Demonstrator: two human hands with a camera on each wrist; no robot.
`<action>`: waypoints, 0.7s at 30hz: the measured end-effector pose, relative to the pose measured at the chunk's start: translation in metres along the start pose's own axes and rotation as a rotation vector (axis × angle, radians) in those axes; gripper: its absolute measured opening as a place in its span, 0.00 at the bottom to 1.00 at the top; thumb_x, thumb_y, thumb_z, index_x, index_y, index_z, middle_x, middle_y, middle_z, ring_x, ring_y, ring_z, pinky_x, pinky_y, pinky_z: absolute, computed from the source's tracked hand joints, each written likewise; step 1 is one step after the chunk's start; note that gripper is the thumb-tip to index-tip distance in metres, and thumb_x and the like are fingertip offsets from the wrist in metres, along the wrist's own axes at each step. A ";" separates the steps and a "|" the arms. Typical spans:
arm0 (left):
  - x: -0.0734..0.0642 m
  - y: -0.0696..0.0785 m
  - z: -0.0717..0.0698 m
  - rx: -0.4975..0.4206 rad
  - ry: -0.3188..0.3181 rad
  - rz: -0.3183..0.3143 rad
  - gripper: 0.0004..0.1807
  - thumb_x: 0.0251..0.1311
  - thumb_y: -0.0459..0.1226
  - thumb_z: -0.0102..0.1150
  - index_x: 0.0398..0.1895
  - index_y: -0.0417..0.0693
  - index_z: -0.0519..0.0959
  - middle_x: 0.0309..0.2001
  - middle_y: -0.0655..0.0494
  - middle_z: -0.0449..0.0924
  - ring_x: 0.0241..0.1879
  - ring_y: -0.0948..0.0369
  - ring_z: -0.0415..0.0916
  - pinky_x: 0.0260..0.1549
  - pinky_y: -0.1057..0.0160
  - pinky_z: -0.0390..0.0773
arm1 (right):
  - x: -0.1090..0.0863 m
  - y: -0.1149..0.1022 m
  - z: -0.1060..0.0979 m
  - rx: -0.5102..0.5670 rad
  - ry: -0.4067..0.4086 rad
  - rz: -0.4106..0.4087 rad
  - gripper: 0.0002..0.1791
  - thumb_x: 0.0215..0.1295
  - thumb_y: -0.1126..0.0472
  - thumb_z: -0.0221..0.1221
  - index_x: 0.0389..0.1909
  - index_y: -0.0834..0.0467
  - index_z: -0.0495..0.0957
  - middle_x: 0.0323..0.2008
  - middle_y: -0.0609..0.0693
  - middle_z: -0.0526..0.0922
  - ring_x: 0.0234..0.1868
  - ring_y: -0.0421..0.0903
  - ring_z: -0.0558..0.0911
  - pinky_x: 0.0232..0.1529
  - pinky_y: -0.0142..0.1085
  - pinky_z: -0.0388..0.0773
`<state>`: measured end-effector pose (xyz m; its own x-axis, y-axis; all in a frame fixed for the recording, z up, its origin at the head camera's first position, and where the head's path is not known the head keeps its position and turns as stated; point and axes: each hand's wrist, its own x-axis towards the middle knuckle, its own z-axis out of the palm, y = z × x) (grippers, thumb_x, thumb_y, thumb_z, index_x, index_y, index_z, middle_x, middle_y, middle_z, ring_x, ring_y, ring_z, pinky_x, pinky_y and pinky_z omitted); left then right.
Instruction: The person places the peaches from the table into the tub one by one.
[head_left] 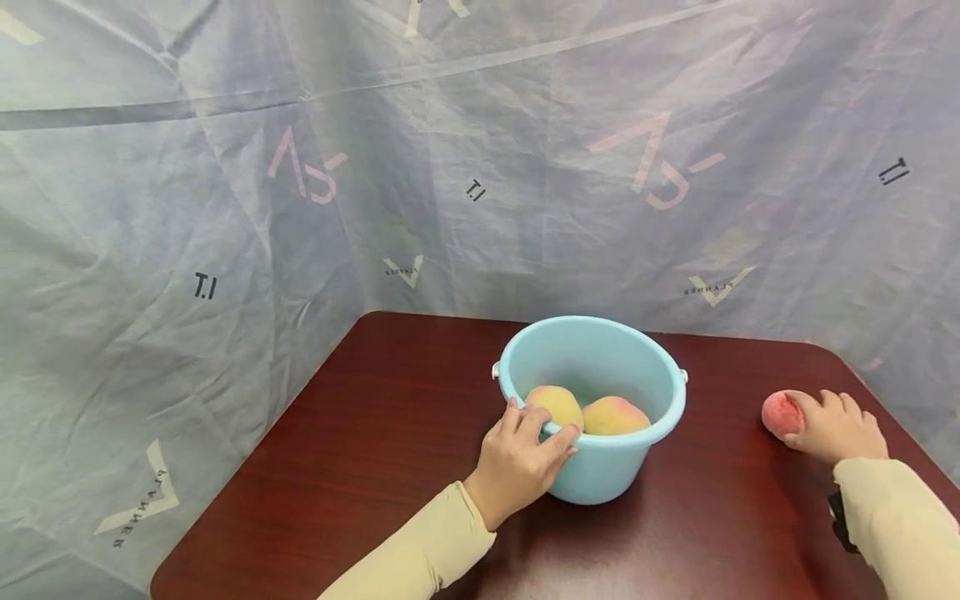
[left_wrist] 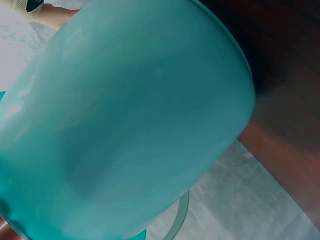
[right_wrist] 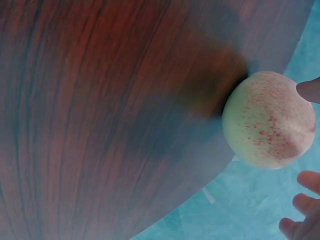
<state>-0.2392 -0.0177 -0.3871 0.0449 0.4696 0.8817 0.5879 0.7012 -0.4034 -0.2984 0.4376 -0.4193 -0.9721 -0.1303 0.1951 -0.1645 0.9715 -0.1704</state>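
A light blue bucket stands upright on the table, with two yellow-pink peaches, one peach at the left and another peach at the right, inside it. My left hand grips its near-left rim. The left wrist view is mostly filled by the bucket wall. Over to the right, a reddish peach rests on the table beside my right hand. In the right wrist view the thumb is at the peach, while the other fingers stand apart from it.
The dark red-brown wooden table has rounded far corners. Behind it and to the left hangs a grey printed sheet. The bucket has a white handle joint on its left side. The right-hand peach lies near the table's right edge.
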 end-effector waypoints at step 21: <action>-0.002 -0.001 0.000 -0.006 -0.005 0.006 0.18 0.73 0.45 0.41 0.36 0.56 0.84 0.32 0.50 0.73 0.26 0.56 0.66 0.39 0.57 0.81 | 0.020 -0.003 -0.002 0.019 -0.162 -0.020 0.40 0.50 0.54 0.65 0.58 0.74 0.62 0.50 0.77 0.60 0.40 0.76 0.72 0.32 0.63 0.72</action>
<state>-0.2398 -0.0192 -0.3885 0.0446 0.4761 0.8783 0.5926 0.6952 -0.4069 -0.3174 0.4322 -0.4126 -0.9826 -0.1812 0.0402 -0.1855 0.9648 -0.1864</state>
